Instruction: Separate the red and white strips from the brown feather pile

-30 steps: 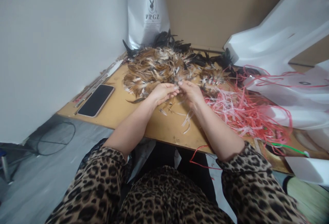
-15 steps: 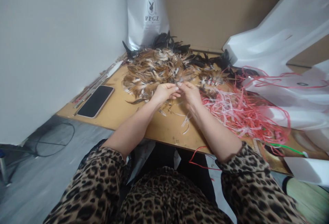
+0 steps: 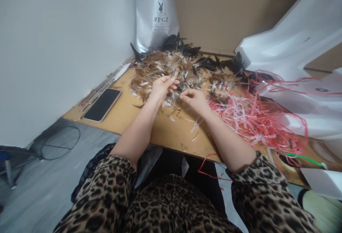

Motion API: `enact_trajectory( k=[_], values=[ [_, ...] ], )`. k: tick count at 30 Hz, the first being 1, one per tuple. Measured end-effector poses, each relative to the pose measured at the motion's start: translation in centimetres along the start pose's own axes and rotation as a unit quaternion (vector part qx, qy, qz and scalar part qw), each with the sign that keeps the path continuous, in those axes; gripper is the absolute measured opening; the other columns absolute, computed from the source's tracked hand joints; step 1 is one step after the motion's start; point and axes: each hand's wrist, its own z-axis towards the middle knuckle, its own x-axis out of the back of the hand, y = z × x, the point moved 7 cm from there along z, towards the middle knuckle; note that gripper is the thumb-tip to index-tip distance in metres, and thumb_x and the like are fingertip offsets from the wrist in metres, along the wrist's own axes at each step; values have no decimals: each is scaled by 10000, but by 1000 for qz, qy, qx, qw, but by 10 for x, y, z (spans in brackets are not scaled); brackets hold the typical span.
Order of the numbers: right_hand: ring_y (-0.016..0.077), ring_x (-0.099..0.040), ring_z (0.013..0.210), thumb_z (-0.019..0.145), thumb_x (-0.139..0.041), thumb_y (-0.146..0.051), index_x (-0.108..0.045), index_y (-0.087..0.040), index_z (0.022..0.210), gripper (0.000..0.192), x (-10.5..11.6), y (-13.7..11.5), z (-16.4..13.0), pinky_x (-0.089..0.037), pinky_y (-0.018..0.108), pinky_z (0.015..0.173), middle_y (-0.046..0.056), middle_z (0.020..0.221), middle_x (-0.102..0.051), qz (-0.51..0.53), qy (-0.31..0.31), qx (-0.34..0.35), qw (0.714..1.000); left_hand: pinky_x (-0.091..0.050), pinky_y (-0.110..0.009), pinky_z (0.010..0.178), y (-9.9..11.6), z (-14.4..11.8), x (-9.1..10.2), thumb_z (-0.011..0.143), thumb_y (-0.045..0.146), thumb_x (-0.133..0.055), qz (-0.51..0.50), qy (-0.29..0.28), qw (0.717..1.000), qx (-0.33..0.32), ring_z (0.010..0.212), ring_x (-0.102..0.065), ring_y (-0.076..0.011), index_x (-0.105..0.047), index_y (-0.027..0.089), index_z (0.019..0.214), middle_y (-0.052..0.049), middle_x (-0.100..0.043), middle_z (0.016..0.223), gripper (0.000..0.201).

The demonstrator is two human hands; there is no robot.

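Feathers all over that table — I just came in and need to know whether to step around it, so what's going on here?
A person in leopard-print sleeves sits at a wooden table, both hands in a pile of brown feathers. The left hand reaches into the pile with fingers pinched; the right hand pinches something small at its near edge. Red and pink strips lie tangled to the right, a phone to the left, and a white bag stands behind.

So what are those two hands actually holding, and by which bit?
Left hand pinches brown feathers at the pile's near edge; which end, too blurred to tell. Right hand has its fingertips pinched, contents unclear.
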Motion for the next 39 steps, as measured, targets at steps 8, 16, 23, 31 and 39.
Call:
enact_trajectory(
  k=[8, 16, 23, 31, 39],
  values=[
    [146, -557, 708, 734, -555, -215, -681, -184, 731, 130, -38, -18, -16, -413, 269, 700, 31, 739, -629, -230, -92, 137, 959, -351, -119, 434, 4, 2, 5, 721, 240, -657, -8, 14, 1000, -22, 485, -519, -15, -613, 125, 793, -13, -667, 714, 143],
    [158, -545, 719, 761, -523, -236, -668, -182, 767, 155, -27, -13, -3, -407, 279, 712, 38, 751, -617, -256, 7, 128, 958, -342, -120, 428, 5, 2, 8, 720, 243, -658, -5, 36, 999, -19, 477, -510, -12, -615, 126, 795, -17, -671, 726, 145],
    [164, -524, 701, 749, -537, -279, -665, -174, 782, 168, -24, -1, 10, -396, 289, 685, 34, 731, -592, -256, 39, 86, 962, -342, -123, 418, 4, 4, 8, 706, 256, -672, -18, 22, 999, -28, 471, -509, -13, -611, 121, 770, -18, -665, 722, 161],
    [208, -465, 876, 834, -476, -243, -676, -229, 916, 216, -60, -26, -9, -315, 329, 750, 66, 883, -577, -380, -76, 218, 896, -339, -120, 414, 6, 5, 10, 726, 233, -647, -30, 16, 998, -45, 474, -506, -14, -610, 124, 792, -11, -658, 708, 133],
    [225, -432, 877, 855, -447, -268, -677, -214, 839, 236, -71, -19, -9, -283, 360, 732, 86, 884, -566, -454, -82, 243, 853, -341, -121, 422, -1, 6, 11, 721, 239, -656, -27, 26, 999, -15, 469, -500, -11, -605, 125, 779, -15, -664, 722, 137]
  ],
)
